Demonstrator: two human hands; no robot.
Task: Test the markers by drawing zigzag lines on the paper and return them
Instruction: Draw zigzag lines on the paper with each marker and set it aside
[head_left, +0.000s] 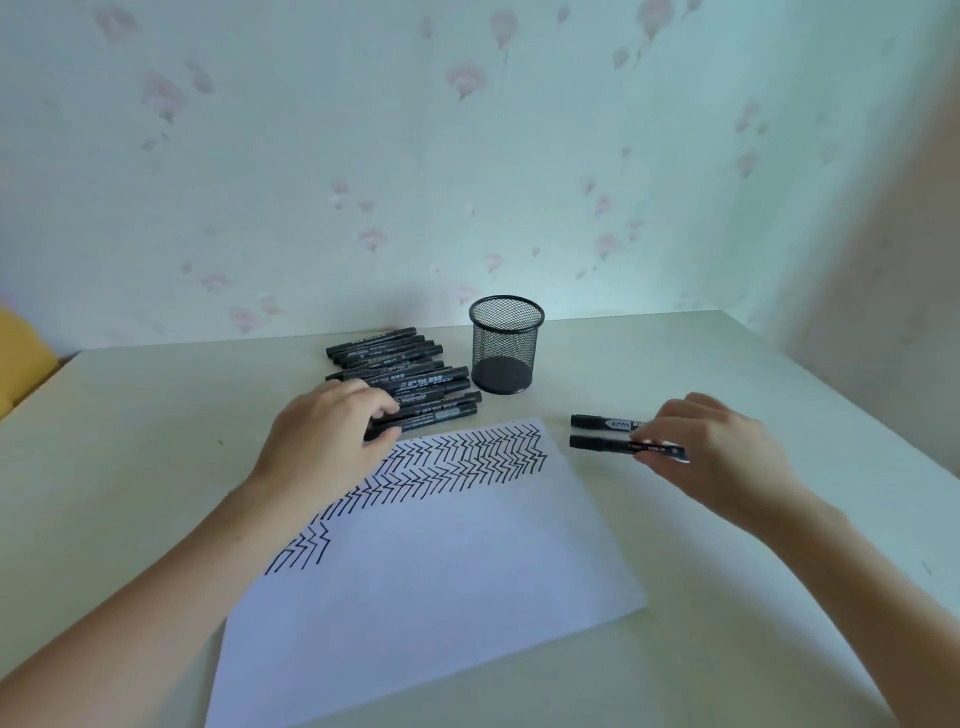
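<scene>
A white sheet of paper (431, 566) lies on the table, its far part filled with rows of black zigzag lines (467, 457). Beyond its far left corner lies a pile of several black markers (410, 374). My left hand (327, 436) reaches onto the near edge of that pile, thumb and fingers curled around the nearest marker (441, 415). To the right of the paper two black markers lie side by side; the far one (597, 422) rests on the table. My right hand (717, 457) pinches the near one (608, 444) at its right end.
An empty black mesh pen cup (506, 345) stands upright behind the paper, right of the marker pile. The pale table (156, 415) meets a flowered wall at the back. A yellow object (21, 358) shows at the far left edge.
</scene>
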